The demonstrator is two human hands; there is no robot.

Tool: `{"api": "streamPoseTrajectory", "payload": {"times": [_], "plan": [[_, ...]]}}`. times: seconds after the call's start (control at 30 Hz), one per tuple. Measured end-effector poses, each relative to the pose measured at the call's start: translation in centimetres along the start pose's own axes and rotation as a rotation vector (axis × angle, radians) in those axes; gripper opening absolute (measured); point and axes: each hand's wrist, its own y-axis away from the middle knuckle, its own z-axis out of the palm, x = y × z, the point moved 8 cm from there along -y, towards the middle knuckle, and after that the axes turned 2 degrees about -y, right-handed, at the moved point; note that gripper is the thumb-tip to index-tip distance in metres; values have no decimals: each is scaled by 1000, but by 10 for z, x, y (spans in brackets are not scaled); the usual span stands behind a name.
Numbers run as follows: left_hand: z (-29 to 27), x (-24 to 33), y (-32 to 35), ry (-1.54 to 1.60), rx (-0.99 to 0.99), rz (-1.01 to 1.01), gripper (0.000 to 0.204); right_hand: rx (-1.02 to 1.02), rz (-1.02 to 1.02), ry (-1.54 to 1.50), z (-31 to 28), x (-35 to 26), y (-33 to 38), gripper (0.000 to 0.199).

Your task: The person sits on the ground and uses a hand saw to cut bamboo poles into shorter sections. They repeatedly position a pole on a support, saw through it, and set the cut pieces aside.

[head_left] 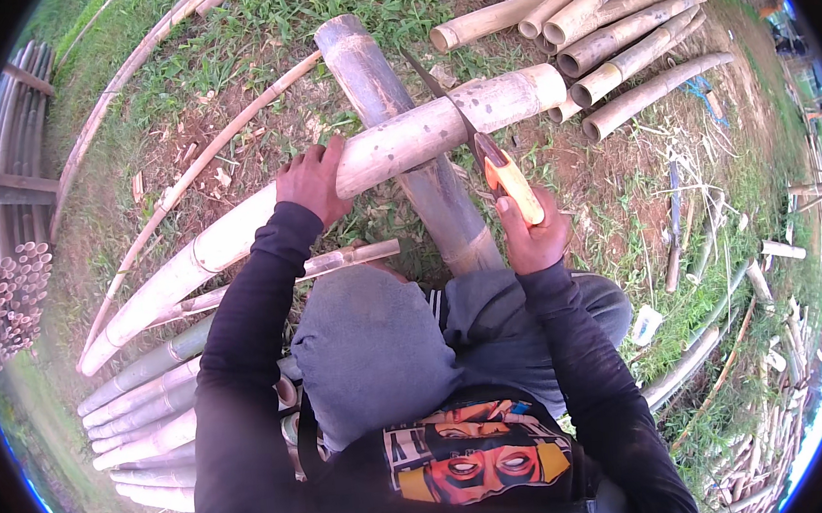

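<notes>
A long pale bamboo pole (pixel 412 140) lies slantwise in front of me, resting across a thicker, darker bamboo log (pixel 375 78) on the ground. My left hand (pixel 312 182) presses on the pale pole, left of the log, its fingers bent over the top. In my right hand (pixel 535 232) is the orange handle of a hand saw (pixel 511 185). The saw's dark blade crosses the pale pole a little short of its right end. How deep the blade sits in the bamboo I cannot tell.
Cut bamboo pieces (pixel 604 14) are heaped at the far right. More bamboo poles (pixel 154 398) lie beside me at left, near a stacked bundle (pixel 18 293). A long blade-like tool (pixel 675 209) lies on the grass at right. My bent knee (pixel 370 345) is close to the pole.
</notes>
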Motion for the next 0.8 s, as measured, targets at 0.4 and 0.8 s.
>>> {"api": "streamPoseTrajectory", "payload": {"times": [0.4, 0.8], "plan": [[1, -13, -20, 94, -179, 61, 100, 16, -126, 33, -6, 10, 11, 29], [14, -26, -35, 225, -357, 123, 102, -18, 16, -61, -9, -8, 3, 32]]}}
